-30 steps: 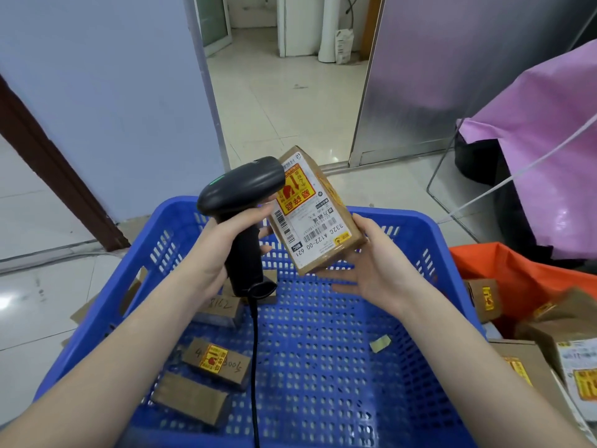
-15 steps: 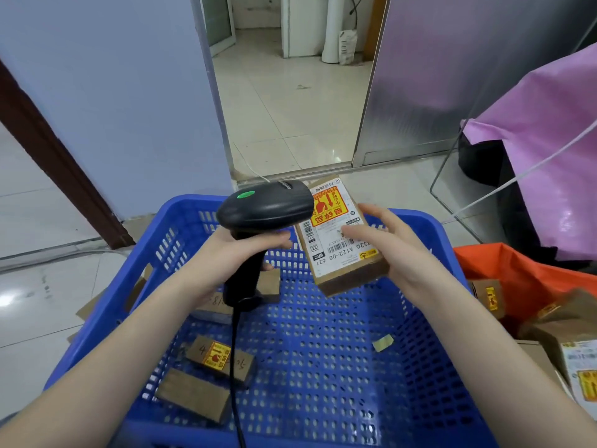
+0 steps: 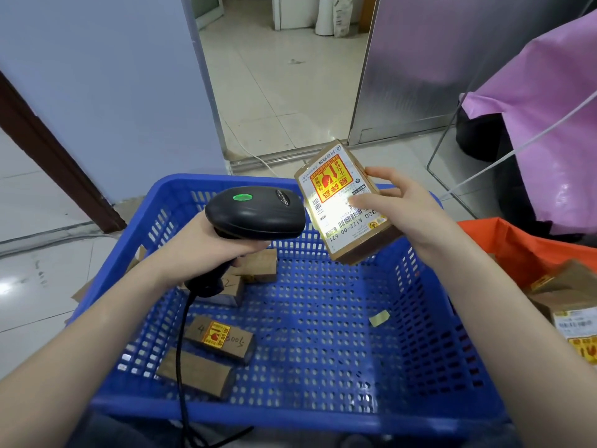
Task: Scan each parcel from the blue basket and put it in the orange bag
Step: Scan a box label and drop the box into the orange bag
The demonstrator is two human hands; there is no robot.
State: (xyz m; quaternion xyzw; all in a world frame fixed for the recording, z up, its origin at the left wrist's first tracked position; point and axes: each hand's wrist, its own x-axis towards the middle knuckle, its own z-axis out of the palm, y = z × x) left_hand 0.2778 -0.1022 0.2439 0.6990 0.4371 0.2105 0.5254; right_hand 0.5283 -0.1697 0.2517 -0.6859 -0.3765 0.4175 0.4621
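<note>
- Since half a second ago the parcel (image 3: 345,202) has tilted back to the right, and the scanner (image 3: 255,215) now throws a bright patch on its label.
- The right hand (image 3: 397,205) pinches the parcel, thumb on the label, fingers behind, above the far rim of the blue basket (image 3: 323,412).
- The left hand (image 3: 206,247) grips the scanner's handle; its green light is lit.
- Four small parcels lie in the basket's left half.
- The orange bag (image 3: 517,247), at right, holds boxes.
- Pale floor tiles (image 3: 284,92) run through a far doorway; pink sheeting (image 3: 549,108) hangs far right.
</note>
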